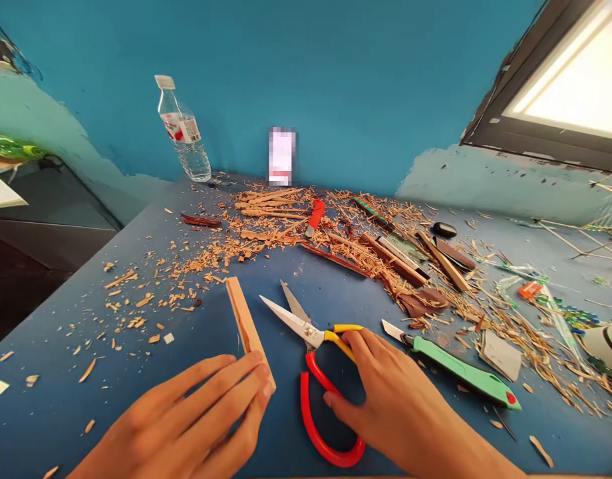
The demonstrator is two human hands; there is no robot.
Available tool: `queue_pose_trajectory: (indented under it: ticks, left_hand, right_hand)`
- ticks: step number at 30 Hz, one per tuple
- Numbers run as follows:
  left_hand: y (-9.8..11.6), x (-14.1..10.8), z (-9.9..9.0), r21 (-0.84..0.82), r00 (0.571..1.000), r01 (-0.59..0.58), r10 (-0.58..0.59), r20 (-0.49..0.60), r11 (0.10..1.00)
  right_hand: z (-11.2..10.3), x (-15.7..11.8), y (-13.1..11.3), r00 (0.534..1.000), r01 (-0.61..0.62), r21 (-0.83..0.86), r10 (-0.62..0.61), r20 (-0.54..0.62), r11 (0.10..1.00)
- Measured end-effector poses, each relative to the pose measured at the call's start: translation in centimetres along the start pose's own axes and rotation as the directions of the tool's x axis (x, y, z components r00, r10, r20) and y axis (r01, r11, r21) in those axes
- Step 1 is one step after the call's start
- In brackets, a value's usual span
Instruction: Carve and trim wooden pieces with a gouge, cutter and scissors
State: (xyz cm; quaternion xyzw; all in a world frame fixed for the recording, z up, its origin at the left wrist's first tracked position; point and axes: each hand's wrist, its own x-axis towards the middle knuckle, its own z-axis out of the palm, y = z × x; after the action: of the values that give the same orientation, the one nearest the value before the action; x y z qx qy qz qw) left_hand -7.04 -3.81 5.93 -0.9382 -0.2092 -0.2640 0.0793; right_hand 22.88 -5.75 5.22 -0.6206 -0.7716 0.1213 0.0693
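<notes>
My left hand (206, 406) is closed on the lower end of a short, squared wooden stick (242, 309), which points away from me on the blue table. The stick's near side looks notched or cracked. Just to its right lie scissors (306, 331) with slightly parted blades, one handle yellow and the other red. My right hand (390, 392) grips the handles, fingers over the yellow one and thumb by the red loop. Right of that hand rests a green utility knife (460, 372) with its blade out.
Wood shavings (206, 259) cover much of the blue table (196, 339). Behind are a water bottle (183, 136), a blurred upright phone-like object (281, 156), a red cutter (316, 216) and several wooden strips (271, 199). A dark oval object (444, 230) and a pale square piece (500, 356) lie to the right.
</notes>
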Motion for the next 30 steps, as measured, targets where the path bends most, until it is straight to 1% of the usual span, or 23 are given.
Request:
queue_pose_trajectory:
  ticks: [1, 3, 5, 6, 7, 8, 10, 12, 14, 16, 17, 19, 21, 24, 26, 28, 30]
  left_hand:
    - [-0.3, 0.1, 0.2, 0.006, 1.0, -0.011, 0.011, -0.005, 1.0]
    - [-0.8, 0.3, 0.6, 0.01, 0.999, -0.027, 0.026, 0.027, 1.0]
    - [-1.3, 0.6, 0.8, 0.004, 0.996, -0.039, 0.039, 0.076, 0.999]
    - [-1.6, 0.9, 0.8, -0.006, 0.994, -0.048, 0.048, 0.101, 0.999]
    - [-2.0, 1.1, 0.7, -0.019, 0.989, -0.059, 0.061, 0.135, 0.998]
    - [-2.4, 1.4, 0.6, -0.032, 0.983, -0.071, 0.075, 0.169, 0.997]
    - [-3.6, 1.9, 0.1, -0.059, 0.977, -0.064, 0.075, 0.199, 0.996]
    - [-5.2, 2.1, -0.4, -0.07, 0.986, -0.006, 0.018, 0.168, 0.998]
    - [-7.0, 2.0, -0.9, -0.039, 0.993, 0.056, -0.051, 0.102, 0.998]
    - [-8.8, 1.6, -1.1, 0.028, 0.992, 0.098, -0.1, 0.071, 0.995]
    - [-9.5, 1.3, -1.1, 0.063, 0.991, 0.12, -0.124, 0.056, 0.991]
    - [-10.6, 0.4, -0.9, 0.107, 0.986, 0.165, -0.167, 0.016, 0.981]
    - [-11.2, -0.5, -0.5, 0.113, 0.978, 0.209, -0.207, -0.028, 0.971]
    - [-11.4, -1.3, -0.2, 0.085, 0.965, 0.261, -0.259, -0.03, 0.962]
    - [-11.2, -1.0, -0.5, 0.063, 0.954, 0.299, -0.299, -0.01, 0.952]
    - [-10.8, -0.1, -1.2, 0.036, 0.932, 0.363, -0.363, 0.001, 0.931]
    - [-10.5, 1.2, -2.1, -0.008, 0.885, 0.464, -0.464, -0.014, 0.886]
  right_hand:
    - [-0.7, -0.1, 0.2, 0.999, 0.036, 0.004, -0.036, 0.004, 0.999]
    - [-2.7, 0.3, 0.7, 0.991, 0.134, -0.006, -0.134, 0.017, 0.991]
    - [-5.2, 2.4, 1.3, 0.98, 0.195, -0.009, -0.194, 0.048, 0.981]
    - [-6.4, 4.2, 1.6, 0.977, 0.206, 0.006, -0.206, 0.051, 0.979]
    - [-7.4, 6.7, 1.9, 0.982, 0.179, 0.035, -0.181, 0.061, 0.983]
    - [-8.3, 9.7, 2.1, 0.989, 0.138, 0.063, -0.14, 0.043, 0.988]
    - [-9.4, 17.0, 2.5, 0.992, 0.122, 0.096, -0.122, -0.007, 0.988]
    - [-9.6, 24.9, 2.6, 0.994, 0.089, 0.145, -0.079, -0.069, 0.985]
    - [-9.3, 32.2, 2.5, 0.99, 0.031, 0.2, -0.003, -0.14, 0.979]
    - [-8.5, 38.3, 2.3, 0.98, -0.01, 0.263, 0.063, -0.191, 0.965]
    - [-8.0, 40.7, 2.2, 0.974, -0.018, 0.295, 0.083, -0.209, 0.955]
    - [-6.8, 44.4, 2.1, 0.966, -0.019, 0.359, 0.109, -0.233, 0.933]
    - [-5.6, 46.8, 2.3, 0.962, -0.009, 0.422, 0.124, -0.245, 0.907]
    - [-4.4, 48.5, 2.8, 0.958, 0.011, 0.514, 0.139, -0.251, 0.858]
    - [-4.1, 48.8, 3.0, 0.958, 0.033, 0.574, 0.139, -0.253, 0.818]
    - [-4.3, 48.6, 2.9, 0.956, 0.07, 0.63, 0.127, -0.263, 0.774]
    - [-4.9, 47.7, 2.5, 0.952, 0.123, 0.678, 0.107, -0.287, 0.724]
